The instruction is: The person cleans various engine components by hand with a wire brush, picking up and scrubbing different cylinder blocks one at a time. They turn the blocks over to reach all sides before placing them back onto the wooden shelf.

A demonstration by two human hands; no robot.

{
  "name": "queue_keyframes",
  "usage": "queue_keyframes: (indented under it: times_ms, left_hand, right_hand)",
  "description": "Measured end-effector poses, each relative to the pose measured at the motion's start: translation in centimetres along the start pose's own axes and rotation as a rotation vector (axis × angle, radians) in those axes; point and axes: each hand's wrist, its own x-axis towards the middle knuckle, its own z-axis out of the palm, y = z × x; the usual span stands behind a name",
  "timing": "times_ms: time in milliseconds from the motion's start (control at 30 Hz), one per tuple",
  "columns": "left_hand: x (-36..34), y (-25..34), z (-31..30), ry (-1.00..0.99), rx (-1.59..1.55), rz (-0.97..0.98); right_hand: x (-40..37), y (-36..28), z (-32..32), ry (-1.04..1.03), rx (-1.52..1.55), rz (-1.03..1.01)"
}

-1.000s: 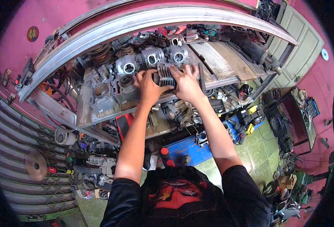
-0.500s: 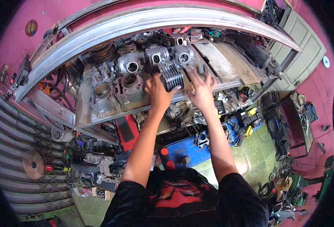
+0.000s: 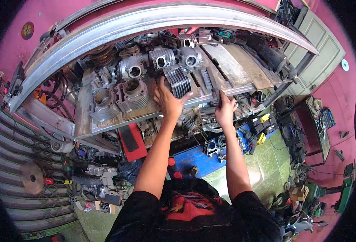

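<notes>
A finned metal engine cylinder [image 3: 179,82] lies on its side near the front edge of the wooden shelf. My left hand [image 3: 170,101] grips it from the near left, with the thumb stretched along its lower front and the fingers partly hidden on its left side. To the right, my right hand [image 3: 225,108] is closed around the near end of a long, narrow brush [image 3: 212,82], its bristles facing left toward the cylinder. A small gap separates the bristles from the fins.
Two upright cylinders [image 3: 132,89] stand to the left. Behind sit several cylinder heads [image 3: 161,59]. A metal beam [image 3: 174,15] arches above the shelf [image 3: 105,128]. Below are a blue bench [image 3: 190,160], a red-and-black object [image 3: 132,141] and many engine parts.
My right hand, earlier spread open above the shelf, has moved right and down and taken hold of the brush. My left hand stays on the cylinder. The view has shifted slightly.
</notes>
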Motion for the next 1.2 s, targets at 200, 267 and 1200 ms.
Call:
queue_keyframes:
  times_ms: [200,267,1200]
  left_hand:
    - [0.4,0.0,-0.6,-0.020,-0.054,-0.023]
    - [0.5,0.2,-1.1,-0.051,-0.100,-0.058]
    - [0.9,0.9,-1.6,-0.021,-0.073,-0.051]
  right_hand:
    - [-2.7,-6.3,-8.3,0.124,0.121,-0.122]
    - [-2.9,-8.9,-11.4,0.101,0.073,-0.292]
    - [1.7,-14.8,-9.8,0.155,-0.200,-0.558]
